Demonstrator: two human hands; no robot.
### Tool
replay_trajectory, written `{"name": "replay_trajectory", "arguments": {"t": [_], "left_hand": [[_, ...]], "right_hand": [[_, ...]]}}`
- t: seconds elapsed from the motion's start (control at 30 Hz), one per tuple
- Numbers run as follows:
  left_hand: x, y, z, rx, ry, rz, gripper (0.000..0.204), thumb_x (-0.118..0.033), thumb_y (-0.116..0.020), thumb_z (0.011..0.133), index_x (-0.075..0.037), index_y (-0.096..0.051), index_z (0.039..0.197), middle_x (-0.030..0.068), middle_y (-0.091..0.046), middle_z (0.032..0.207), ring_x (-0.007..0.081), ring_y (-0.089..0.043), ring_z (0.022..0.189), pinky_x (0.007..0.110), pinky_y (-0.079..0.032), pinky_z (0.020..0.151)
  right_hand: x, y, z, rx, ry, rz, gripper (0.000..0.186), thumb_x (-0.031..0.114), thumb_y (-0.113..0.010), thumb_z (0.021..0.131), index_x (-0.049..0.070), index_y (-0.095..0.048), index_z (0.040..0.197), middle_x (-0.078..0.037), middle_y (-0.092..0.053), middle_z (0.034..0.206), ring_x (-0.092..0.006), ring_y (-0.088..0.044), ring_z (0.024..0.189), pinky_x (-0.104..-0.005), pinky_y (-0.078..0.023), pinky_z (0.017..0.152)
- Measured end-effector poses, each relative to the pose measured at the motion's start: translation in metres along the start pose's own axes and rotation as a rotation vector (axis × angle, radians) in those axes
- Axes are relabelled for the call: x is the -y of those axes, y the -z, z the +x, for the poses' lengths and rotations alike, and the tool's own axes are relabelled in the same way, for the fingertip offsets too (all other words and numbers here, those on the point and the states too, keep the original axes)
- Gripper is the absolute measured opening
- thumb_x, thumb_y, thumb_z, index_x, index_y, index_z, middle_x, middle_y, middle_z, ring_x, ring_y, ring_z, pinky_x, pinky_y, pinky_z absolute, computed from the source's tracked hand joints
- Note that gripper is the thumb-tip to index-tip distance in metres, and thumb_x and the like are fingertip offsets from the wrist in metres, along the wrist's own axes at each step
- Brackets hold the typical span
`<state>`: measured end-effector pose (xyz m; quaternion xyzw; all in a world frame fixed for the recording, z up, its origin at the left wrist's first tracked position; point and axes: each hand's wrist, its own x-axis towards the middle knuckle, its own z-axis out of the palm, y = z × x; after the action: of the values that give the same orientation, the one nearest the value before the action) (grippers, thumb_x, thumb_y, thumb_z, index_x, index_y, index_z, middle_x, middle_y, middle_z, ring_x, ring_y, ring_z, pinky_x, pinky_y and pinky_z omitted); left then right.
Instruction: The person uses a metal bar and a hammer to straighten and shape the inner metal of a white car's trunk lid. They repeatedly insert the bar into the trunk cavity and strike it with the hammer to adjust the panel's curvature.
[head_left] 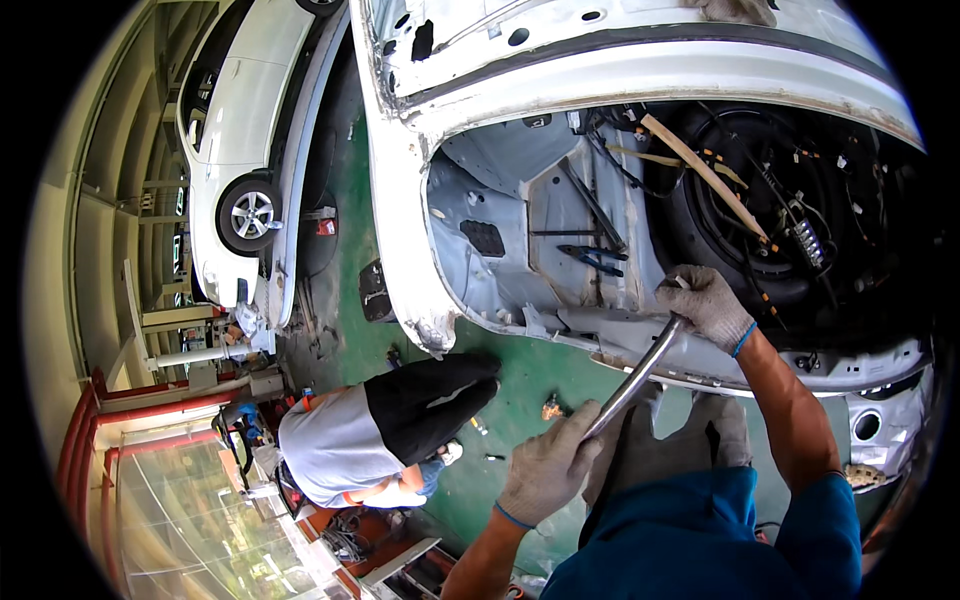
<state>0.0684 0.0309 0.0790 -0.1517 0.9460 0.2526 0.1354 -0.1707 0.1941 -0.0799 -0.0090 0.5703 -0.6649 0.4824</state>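
I hold a curved steel bar (645, 370) with both gloved hands. My left hand (548, 462) grips its lower end. My right hand (705, 303) grips its upper end, pressed against the lower edge of a stripped white car body (500, 85). The bar's tip is hidden behind my right glove. Inside the open shell lie blue-handled pliers (595, 258) on the bare metal floor, and a wooden stick (705, 172) rests across a dark round well full of loose wires.
Another person in a grey shirt and black trousers (385, 425) crouches on the green floor to my left. A complete white car (245, 130) stands at the far left. Small parts lie on the floor (550, 407) near the body's edge.
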Motion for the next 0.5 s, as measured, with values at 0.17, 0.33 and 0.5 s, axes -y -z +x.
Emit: {"name": "replay_trajectory", "arguments": {"t": [0.17, 0.33, 0.5], "left_hand": [[0.102, 0.071, 0.016, -0.71, 0.125, -0.388, 0.03, -0.02, -0.06, 0.108, 0.002, -0.065, 0.126, 0.0087, -0.068, 0.11, 0.0179, -0.066, 0.101, 0.036, -0.054, 0.09], [0.172, 0.132, 0.104, -0.69, 0.247, -0.321, 0.062, -0.044, -0.05, 0.111, 0.003, -0.049, 0.153, 0.0157, -0.059, 0.141, 0.0229, -0.059, 0.126, 0.039, -0.047, 0.109], [0.172, 0.154, 0.176, -0.56, 0.27, -0.305, 0.074, -0.054, -0.048, 0.109, -0.003, -0.039, 0.162, 0.0131, -0.055, 0.147, 0.02, -0.054, 0.131, 0.033, -0.043, 0.112]], "right_hand": [[0.004, 0.021, 0.032, -0.436, 0.184, 0.107, 0.018, 0.018, -0.072, 0.095, 0.001, -0.068, 0.099, 0.002, -0.058, 0.076, -0.0069, -0.05, 0.065, -0.0256, -0.042, 0.058], [0.024, 0.0, 0.121, -0.588, 0.379, 0.011, 0.028, 0.022, -0.069, 0.096, -0.005, -0.069, 0.103, -0.003, -0.062, 0.076, -0.0121, -0.052, 0.068, -0.0307, -0.045, 0.064], [0.048, -0.065, 0.175, -0.376, 0.369, -0.094, 0.035, 0.028, -0.069, 0.093, -0.005, -0.072, 0.103, -0.014, -0.068, 0.075, -0.0213, -0.064, 0.067, -0.0348, -0.052, 0.068]]}}
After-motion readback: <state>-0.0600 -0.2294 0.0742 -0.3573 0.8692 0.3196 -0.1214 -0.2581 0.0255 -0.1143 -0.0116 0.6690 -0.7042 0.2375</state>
